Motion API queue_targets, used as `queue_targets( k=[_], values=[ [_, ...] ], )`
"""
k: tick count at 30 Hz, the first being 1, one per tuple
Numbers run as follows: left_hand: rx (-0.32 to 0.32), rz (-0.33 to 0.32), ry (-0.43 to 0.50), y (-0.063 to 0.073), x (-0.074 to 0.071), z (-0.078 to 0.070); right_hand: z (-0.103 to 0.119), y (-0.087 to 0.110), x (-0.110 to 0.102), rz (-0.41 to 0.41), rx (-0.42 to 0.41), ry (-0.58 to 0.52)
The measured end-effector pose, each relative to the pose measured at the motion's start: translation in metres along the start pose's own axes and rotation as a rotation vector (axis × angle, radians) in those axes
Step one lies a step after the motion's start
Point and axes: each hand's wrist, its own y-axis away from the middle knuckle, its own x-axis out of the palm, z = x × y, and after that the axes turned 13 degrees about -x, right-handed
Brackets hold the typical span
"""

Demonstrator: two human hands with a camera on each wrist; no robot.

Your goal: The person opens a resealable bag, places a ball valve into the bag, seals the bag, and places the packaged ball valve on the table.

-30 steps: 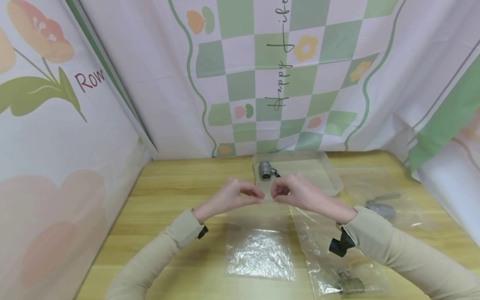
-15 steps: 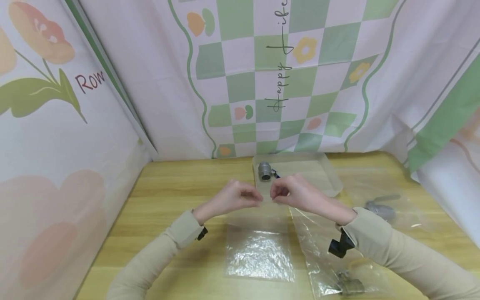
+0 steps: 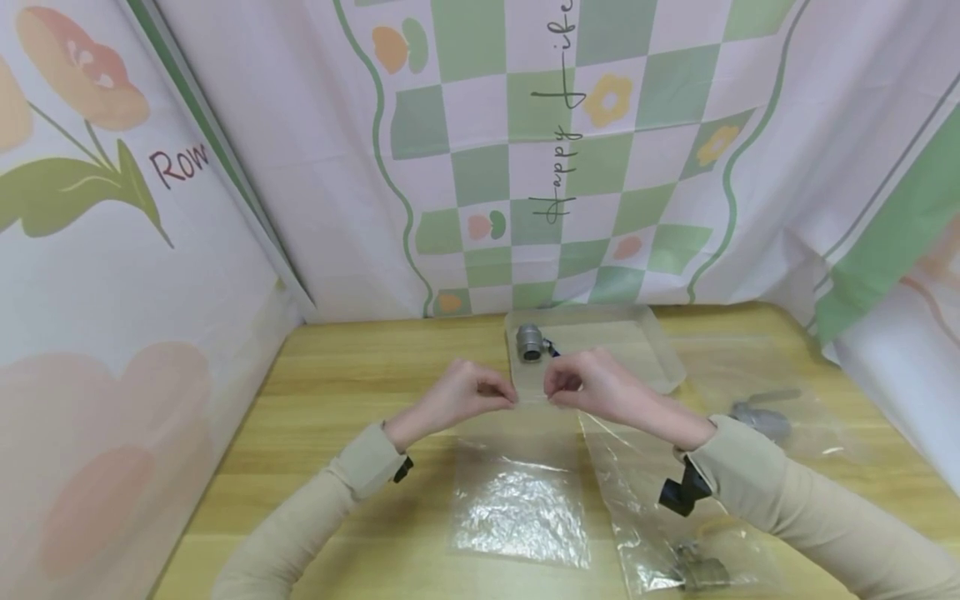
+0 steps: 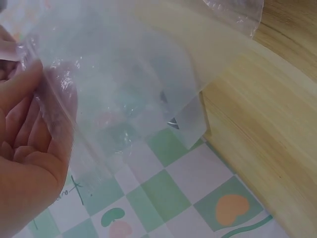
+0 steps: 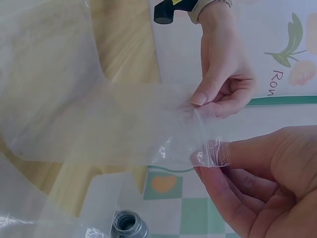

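Note:
A clear zip-lock bag hangs between my hands, its lower part over the tabletop. My left hand pinches one side of its top edge between thumb and fingers. The other side of that edge is pinched by my right hand. In the right wrist view the zip strip runs between the two hands. Nothing shows inside the bag in the left wrist view. Beyond the hands, a grey metal ball valve with a dark blue handle lies in a translucent tray, the handle partly hidden by my right hand.
At the right lies a clear bag with a grey lever valve in it. Closer to me, another bag holds a darker valve with a yellowish handle. A patterned curtain borders the wooden table at the back.
My left hand has shifted slightly to the left and my right hand barely to the right, so the fingertips stand a little farther apart. Both keep their pinch on the bag.

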Motion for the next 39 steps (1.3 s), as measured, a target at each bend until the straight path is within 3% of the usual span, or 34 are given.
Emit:
queue_targets(
  k=[7, 18, 27, 39],
  values=[
    [0.072, 0.001, -0.050, 0.0020, 0.0014, 0.0037, -0.0021, 0.0031, -0.0004, -0.015, 0.007, 0.016],
    [0.006, -0.041, 0.003, 0.0055, -0.0012, 0.0025, -0.0026, 0.0042, -0.0006, -0.055, -0.039, -0.005],
    [0.137, -0.039, -0.052, 0.0075, -0.0022, 0.0042, -0.0035, 0.0057, -0.0048, -0.036, 0.041, 0.025],
    [0.084, -0.110, -0.070, 0.0101, -0.0046, 0.0071, -0.0045, 0.0069, -0.0065, -0.046, 0.067, 0.035]
  ],
)
